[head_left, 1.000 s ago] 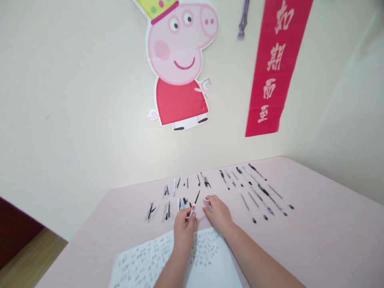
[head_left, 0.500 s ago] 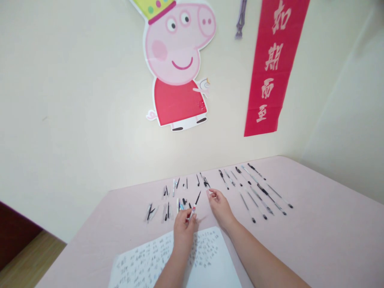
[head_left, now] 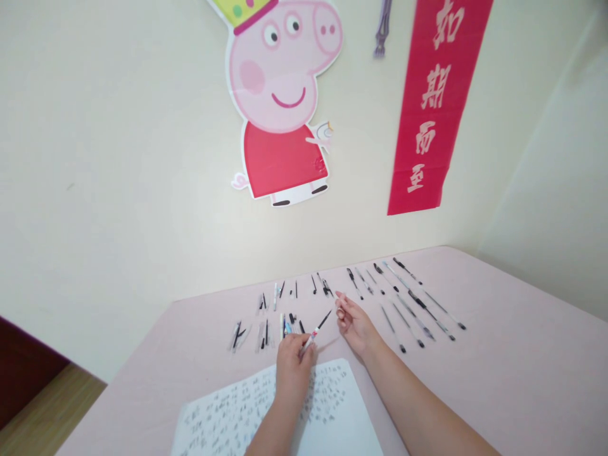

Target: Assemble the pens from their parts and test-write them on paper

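My left hand point(head_left: 293, 360) is closed round a pen point(head_left: 317, 329) with a black tip, which points up and to the right above the pink table point(head_left: 513, 367). My right hand point(head_left: 354, 322) hovers just right of that tip, palm turned up, fingers pinched on a small clear piece I cannot make out. Several pen parts and caps point(head_left: 280, 316) lie in loose rows just beyond my left hand. A sheet of paper point(head_left: 266, 418) covered in handwriting lies under my left wrist.
Several whole pens point(head_left: 413, 304) lie in rows at the right of the table. The table's far edge meets a cream wall with a cartoon pig cut-out point(head_left: 282, 101) and a red banner point(head_left: 434, 101). A wooden floor point(head_left: 33, 424) shows at the lower left.
My right hand moved away from the left hand, up and to the right, and turned palm up. The pen in my left hand tilted so that its black tip points right.
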The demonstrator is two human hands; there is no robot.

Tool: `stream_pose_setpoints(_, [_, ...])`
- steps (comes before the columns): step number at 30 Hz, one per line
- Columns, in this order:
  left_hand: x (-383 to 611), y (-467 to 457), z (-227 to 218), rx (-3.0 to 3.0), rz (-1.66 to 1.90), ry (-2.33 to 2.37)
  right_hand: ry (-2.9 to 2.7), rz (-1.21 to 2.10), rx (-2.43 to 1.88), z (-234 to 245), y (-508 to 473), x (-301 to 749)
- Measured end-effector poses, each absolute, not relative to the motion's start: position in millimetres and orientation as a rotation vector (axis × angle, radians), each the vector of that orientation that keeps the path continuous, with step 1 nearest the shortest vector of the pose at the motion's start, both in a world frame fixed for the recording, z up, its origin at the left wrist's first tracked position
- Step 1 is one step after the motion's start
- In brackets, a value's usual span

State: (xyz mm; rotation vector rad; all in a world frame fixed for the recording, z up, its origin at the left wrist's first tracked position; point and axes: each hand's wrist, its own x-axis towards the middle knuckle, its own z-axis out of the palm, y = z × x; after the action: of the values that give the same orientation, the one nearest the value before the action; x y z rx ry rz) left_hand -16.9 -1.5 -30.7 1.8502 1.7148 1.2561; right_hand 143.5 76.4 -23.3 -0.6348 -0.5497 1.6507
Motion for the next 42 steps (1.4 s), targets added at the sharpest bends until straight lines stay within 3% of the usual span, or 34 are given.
stream_pose_setpoints(17, [-18.1, -0.5, -33.4, 1.878, 1.213, 1.714, -0.471, 1.766, -0.376, -19.7, 74.6, 144.9])
stream_pose_setpoints(42, [-16.5, -0.1, -32.4, 1.853, 1.198, 1.73, -0.626, 1.765, -0.455, -13.9, 69.7, 140.0])
